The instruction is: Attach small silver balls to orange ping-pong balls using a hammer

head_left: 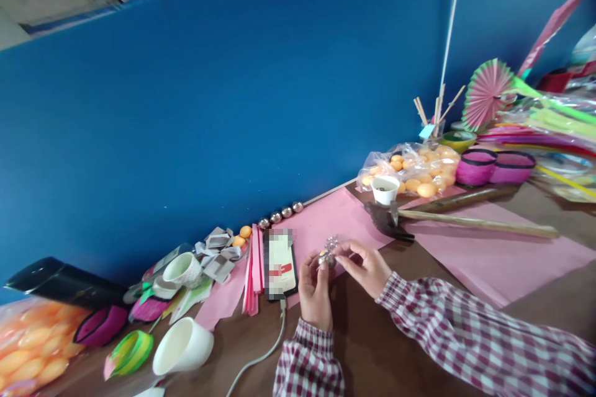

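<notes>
My left hand (316,298) grips a small ball (326,259), which looks partly covered in shiny silver pieces with a little orange showing. From the right, my right hand (365,268) reaches to the ball with thumb and forefinger pinched; whatever sits between those fingertips is too small to make out. Just behind the ball, a little heap of silver pieces (332,242) lies on pink paper (321,223). Several finished-looking silver balls (287,212) stand in a row along the wall. Left of my hands lies a phone (280,263) with a lit screen.
A white cable (261,363) runs from the phone. White cups (184,346), magenta pouches (100,325) and grey card pieces (218,254) crowd the left. At right are a hammer (479,223), a small white cup (385,190) and a bag of orange balls (419,167). A blue wall (261,87) rises behind.
</notes>
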A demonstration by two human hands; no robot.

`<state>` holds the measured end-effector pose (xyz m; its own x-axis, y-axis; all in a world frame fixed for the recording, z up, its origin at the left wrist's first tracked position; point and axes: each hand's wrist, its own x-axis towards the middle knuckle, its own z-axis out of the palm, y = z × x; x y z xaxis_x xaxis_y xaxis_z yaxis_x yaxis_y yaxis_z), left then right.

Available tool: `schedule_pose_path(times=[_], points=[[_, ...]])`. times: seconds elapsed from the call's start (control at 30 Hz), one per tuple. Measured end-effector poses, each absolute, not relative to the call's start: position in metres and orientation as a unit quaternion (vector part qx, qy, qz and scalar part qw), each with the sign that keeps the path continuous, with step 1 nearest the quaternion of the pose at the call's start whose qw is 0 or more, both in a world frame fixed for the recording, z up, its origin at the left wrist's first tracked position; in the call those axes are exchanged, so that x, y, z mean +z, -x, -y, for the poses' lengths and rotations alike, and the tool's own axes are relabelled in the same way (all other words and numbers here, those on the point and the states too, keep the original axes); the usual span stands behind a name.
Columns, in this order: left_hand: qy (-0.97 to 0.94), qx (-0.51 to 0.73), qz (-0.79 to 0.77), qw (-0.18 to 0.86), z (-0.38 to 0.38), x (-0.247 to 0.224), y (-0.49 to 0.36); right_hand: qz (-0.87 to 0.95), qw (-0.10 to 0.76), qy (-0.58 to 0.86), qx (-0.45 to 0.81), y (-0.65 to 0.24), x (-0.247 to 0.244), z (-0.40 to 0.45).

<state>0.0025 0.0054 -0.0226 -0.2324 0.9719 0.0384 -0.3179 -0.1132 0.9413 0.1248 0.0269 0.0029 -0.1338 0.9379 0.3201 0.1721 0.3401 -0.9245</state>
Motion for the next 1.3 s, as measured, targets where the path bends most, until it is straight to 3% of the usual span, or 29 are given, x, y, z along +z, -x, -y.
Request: schedule_pose_path(times=[0.7,1.3], points=[[-0.407,0.621,-0.457,0.490,-0.0057,-0.0251,0.0018,0.674,0.489,0.417,0.365,-0.1249,0.0036,-0.0282],[-0.442,0.629,-0.456,0.448,-0.0083,-0.0253,0.0016,0.645,0.480,0.407,0.433,-0.1246,-0.0017,-0.0319]])
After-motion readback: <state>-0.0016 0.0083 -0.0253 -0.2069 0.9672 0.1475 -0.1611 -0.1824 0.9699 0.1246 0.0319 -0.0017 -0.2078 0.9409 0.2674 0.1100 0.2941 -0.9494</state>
